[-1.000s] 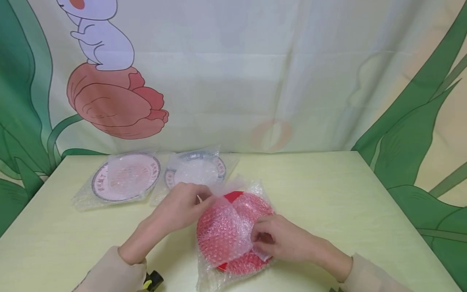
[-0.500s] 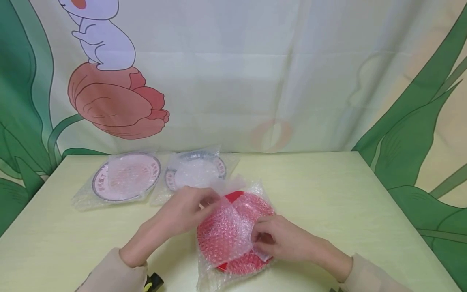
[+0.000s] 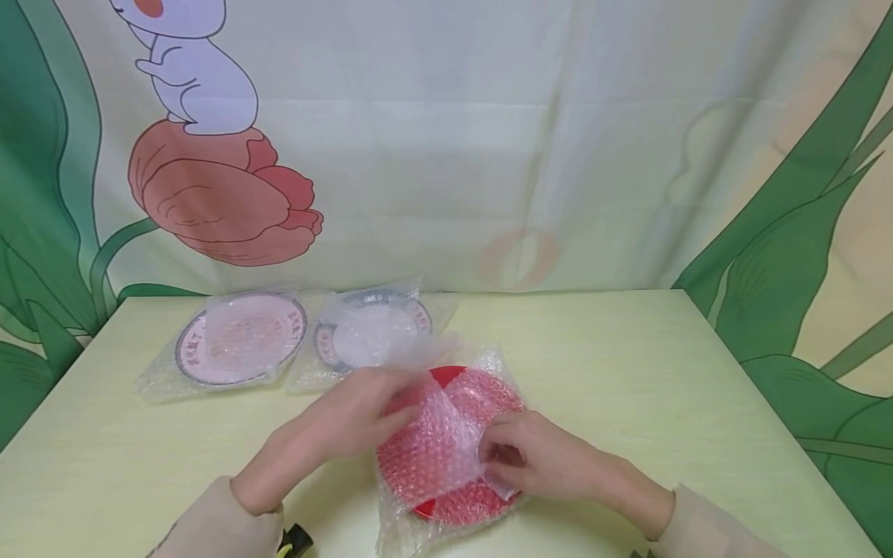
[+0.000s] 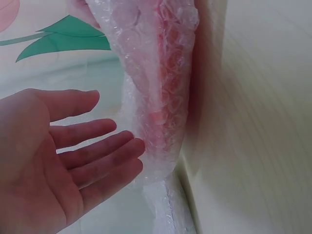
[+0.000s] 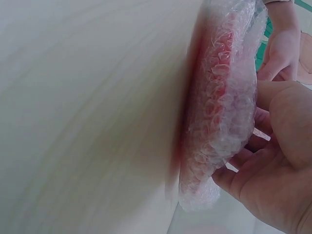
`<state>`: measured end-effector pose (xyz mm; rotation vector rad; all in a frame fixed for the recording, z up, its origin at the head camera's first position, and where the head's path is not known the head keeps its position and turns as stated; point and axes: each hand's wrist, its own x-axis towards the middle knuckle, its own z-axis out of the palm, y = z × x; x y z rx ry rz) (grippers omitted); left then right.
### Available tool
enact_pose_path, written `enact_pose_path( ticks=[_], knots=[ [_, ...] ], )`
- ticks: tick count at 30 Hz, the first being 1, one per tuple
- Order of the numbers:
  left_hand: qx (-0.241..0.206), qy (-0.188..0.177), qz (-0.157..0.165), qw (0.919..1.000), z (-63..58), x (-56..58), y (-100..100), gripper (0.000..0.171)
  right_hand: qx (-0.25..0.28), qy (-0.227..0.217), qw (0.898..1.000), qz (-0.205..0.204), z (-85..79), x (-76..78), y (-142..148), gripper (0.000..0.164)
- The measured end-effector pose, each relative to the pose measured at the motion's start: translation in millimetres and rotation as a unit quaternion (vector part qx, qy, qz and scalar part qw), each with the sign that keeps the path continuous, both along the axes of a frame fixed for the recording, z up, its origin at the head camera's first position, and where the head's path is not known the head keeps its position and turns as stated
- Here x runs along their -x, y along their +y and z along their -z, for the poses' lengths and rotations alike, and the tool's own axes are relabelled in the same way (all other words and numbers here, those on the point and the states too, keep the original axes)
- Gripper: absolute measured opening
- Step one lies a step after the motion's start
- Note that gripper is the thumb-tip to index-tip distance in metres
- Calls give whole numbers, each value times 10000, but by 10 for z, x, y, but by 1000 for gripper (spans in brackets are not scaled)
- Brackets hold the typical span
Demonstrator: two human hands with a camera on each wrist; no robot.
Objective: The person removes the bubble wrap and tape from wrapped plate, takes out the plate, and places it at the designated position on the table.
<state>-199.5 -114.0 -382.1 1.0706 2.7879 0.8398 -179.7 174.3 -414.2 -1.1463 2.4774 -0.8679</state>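
A round red plate (image 3: 446,377), wrapped in bubble wrap (image 3: 436,446), lies on the table with bits of bare red showing at its top and bottom edges. Over its upper left side is my left hand (image 3: 366,411); the left wrist view shows this hand (image 4: 73,156) with its fingers spread and relaxed, close beside the wrapped edge. On the plate's right side my right hand (image 3: 540,457) pinches the loose end of the wrap between thumb and fingers. In the right wrist view the fingertips of that hand (image 5: 278,161) meet the wrap, partly hidden behind it.
Two more plates in bubble wrap lie at the back left: a pale one with a dark rim (image 3: 240,339) and a blue-rimmed one (image 3: 377,329). A printed curtain (image 3: 446,155) hangs behind the table (image 3: 663,372). A black and yellow object (image 3: 296,540) shows by the left sleeve.
My left hand has slid slightly right and down along the plate's upper left edge, and its thumb and fingers have parted. The right hand and the plate have stayed put.
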Motion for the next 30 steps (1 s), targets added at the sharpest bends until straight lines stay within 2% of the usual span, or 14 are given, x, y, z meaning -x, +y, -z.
enact_pose_path(
  ticks=[4, 8, 14, 23, 27, 30],
  knots=[
    [266, 322, -112, 9991, 8, -17, 4, 43, -14, 24, 10000, -3, -2, 1, 1, 12],
    [448, 497, -218, 9975, 9, -30, 5, 44, -29, 80, 10000, -14, -7, 7, -4, 11],
    [536, 370, -349, 9973, 3, -43, -6, 47, -80, 31, 10000, 33, -15, 7, -17, 13],
    [588, 221, -157, 9979, 24, -37, -23, 48, -98, -19, 9998, 161, -45, -17, 10, 16],
    [729, 127, -159, 9971, 31, -40, -26, 51, -23, 147, 9997, 192, -50, -16, 39, 16],
    [810, 161, -136, 9965, 34, -45, -22, 52, 52, 470, 9987, 188, -50, -6, 65, 17]
  ],
)
